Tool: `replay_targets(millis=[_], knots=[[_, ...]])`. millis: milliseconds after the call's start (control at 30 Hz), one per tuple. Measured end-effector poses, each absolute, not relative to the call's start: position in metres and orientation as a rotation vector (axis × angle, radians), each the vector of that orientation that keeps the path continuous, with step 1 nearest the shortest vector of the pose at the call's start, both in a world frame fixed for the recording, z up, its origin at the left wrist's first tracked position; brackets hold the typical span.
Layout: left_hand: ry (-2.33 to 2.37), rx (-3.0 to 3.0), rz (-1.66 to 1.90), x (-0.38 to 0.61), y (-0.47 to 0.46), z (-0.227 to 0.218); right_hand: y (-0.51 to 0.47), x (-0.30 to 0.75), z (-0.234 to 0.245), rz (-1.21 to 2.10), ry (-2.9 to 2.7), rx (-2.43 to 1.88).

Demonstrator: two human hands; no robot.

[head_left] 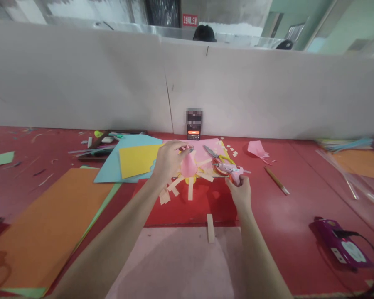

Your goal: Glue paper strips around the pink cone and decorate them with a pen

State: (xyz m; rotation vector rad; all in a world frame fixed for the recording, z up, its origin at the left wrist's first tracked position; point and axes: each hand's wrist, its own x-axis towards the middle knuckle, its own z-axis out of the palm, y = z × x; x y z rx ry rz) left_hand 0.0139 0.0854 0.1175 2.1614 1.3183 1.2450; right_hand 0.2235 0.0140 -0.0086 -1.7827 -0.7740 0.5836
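Note:
My left hand (171, 160) is closed, with its fingertips pinching the top of a pink paper cone (189, 167). Pale paper strips (190, 189) and yellow paper pieces spread out around the cone's base, above red paper (190, 209). My right hand (241, 192) is wrapped round the handle of a pink hot glue gun (232, 168), its nozzle pointing left toward the cone. Just behind the glue gun lie scissors (209, 150) with yellow and red handles, partly hidden by it. One loose pale strip (210, 228) lies nearer me.
Blue paper (107, 168), yellow paper (137, 160) and large orange sheets (50, 228) lie to the left. A phone (193, 129) leans against the white partition (112, 83). On the right are a pen (276, 180), crumpled pink paper (257, 148) and a purple device (341, 245) with a black cable.

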Motion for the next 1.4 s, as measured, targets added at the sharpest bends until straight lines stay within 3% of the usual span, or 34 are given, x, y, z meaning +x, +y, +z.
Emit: replay_targets(millis=[367,633,967,1400], knots=[[1.335,2.131,1.089,0.017,0.088,0.094,0.013,0.226,-0.006,0.589,-0.765,-1.791],[1.434,2.144,1.375,-0.010,0.076,0.080,0.012,0.223,-0.004,0.578,-0.794,-1.835],[1.302,2.081,0.840,-0.021,0.044,0.005,0.005,0.209,0.000,0.498,-1.023,-1.954],[1.335,2.186,0.569,-0.019,0.039,-0.008,-0.002,0.203,-0.007,0.479,-1.146,-2.013]])
